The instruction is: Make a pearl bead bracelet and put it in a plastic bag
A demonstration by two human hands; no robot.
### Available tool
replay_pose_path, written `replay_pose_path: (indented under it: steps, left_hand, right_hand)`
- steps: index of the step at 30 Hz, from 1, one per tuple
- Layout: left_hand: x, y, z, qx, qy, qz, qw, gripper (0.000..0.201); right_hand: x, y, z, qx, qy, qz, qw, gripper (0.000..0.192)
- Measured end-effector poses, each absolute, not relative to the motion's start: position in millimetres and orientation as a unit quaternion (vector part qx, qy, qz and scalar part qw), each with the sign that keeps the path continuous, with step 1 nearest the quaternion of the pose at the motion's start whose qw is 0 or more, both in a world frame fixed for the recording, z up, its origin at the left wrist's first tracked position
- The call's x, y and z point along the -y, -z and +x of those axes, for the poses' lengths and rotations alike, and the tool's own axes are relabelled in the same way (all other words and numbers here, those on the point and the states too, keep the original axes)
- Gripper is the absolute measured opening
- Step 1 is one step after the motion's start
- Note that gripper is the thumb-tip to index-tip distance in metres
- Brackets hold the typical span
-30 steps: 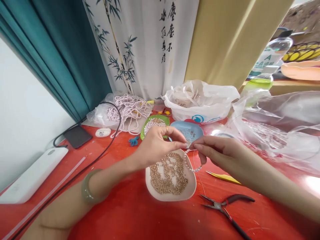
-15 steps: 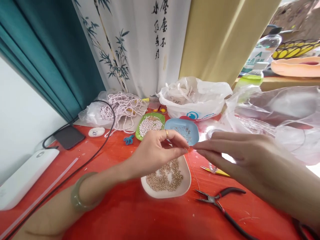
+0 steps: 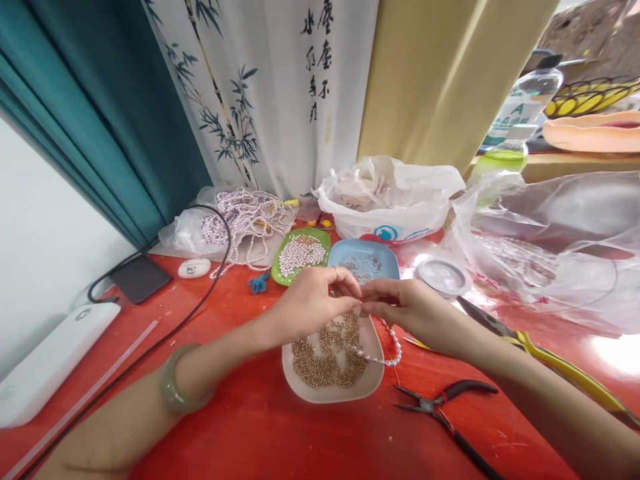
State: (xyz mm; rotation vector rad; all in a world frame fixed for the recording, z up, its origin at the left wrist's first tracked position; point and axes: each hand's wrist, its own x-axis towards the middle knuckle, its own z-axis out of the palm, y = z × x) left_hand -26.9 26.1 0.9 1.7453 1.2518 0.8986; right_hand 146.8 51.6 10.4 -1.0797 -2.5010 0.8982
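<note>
My left hand [image 3: 310, 303], with a ring and a jade-green bangle, is closed in a pinch above the white tray [image 3: 290, 380] of small gold beads [image 3: 323, 363]. Its fingertips meet those of my right hand [image 3: 417, 310], and whatever lies between them is too small to make out. A strand of pale shiny beads [image 3: 399, 350] hangs from under my pinched right fingers and loops over the tray's right rim, its end lying on the gold beads. Just beyond my hands are a green tray [image 3: 276, 272] of white and gold beads and a blue tray [image 3: 393, 252] with small metal bits.
Black-handled pliers [image 3: 425, 405] and yellow-handled pliers [image 3: 525, 343] lie to the right, near a round clear lid [image 3: 443, 277]. Plastic bags [image 3: 390, 210] and heaped pink bead strands [image 3: 245, 217] stand behind. A black cable [image 3: 185, 320] crosses the left side, by a phone [image 3: 140, 279].
My right hand has moved left and down to meet my left hand, which shifted slightly left. The bead strand now dangles over the tray, and the yellow-handled pliers and lid are uncovered.
</note>
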Motion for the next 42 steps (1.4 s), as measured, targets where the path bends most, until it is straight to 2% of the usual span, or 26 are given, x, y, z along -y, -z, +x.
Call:
replay_pose_path:
  steps: [3, 7, 9, 14, 17, 20, 24, 29, 36, 42]
  left_hand:
    - [-26.9, 0.2, -27.3, -0.493, -0.364, 0.689, 0.388, 0.004]
    - [-29.7, -1.2, -29.2, -0.5, -0.37, 0.676, 0.394, 0.008]
    - [-31.2, 0.1, -30.5, -0.509, -0.354, 0.685, 0.383, 0.01]
    - [-33.0, 10.8, -30.1, -0.49, -0.222, 0.803, 0.256, 0.013]
    - [-32.7, 18.1, -27.5, -0.461, -0.163, 0.852, 0.185, 0.018]
    - [-32.3, 23.3, -26.1, -0.469, -0.137, 0.859, 0.154, 0.019]
    - [-33.1, 27.4, -27.0, -0.476, -0.118, 0.861, 0.131, 0.02]
    - [-33.6, 28.5, -28.6, -0.486, -0.099, 0.86, 0.12, 0.018]
    - [-34.4, 28.3, -29.8, -0.49, -0.079, 0.863, 0.089, 0.012]
    - [-37.2, 25.4, -32.8, -0.476, -0.091, 0.865, 0.129, 0.016]
  right_hand:
    - [-46.8, -8.8, 142.9, 0.873, -0.259, -0.385, 0.154, 0.013]
    - [-42.5, -9.5, 146.0, 0.911, -0.103, -0.359, 0.173, 0.021]
    - [-45.2, -11.2, 150.8, 0.912, -0.072, -0.356, 0.191, 0.023]
    - [-59.0, -22.4, 165.3, 0.842, -0.178, -0.43, 0.272, 0.022]
    - [-64.9, -27.6, 172.4, 0.818, -0.234, -0.437, 0.292, 0.025]
    - [-67.0, -28.9, 176.1, 0.818, -0.241, -0.435, 0.289, 0.026]
    - [-64.9, -30.8, 174.9, 0.809, -0.232, -0.46, 0.283, 0.025]
    - [-62.6, -33.9, 171.8, 0.814, -0.236, -0.461, 0.263, 0.012]
    - [-59.7, -32.5, 170.2, 0.828, -0.253, -0.453, 0.213, 0.013]
    - [-53.1, -27.2, 163.8, 0.845, -0.282, -0.429, 0.15, 0.015]
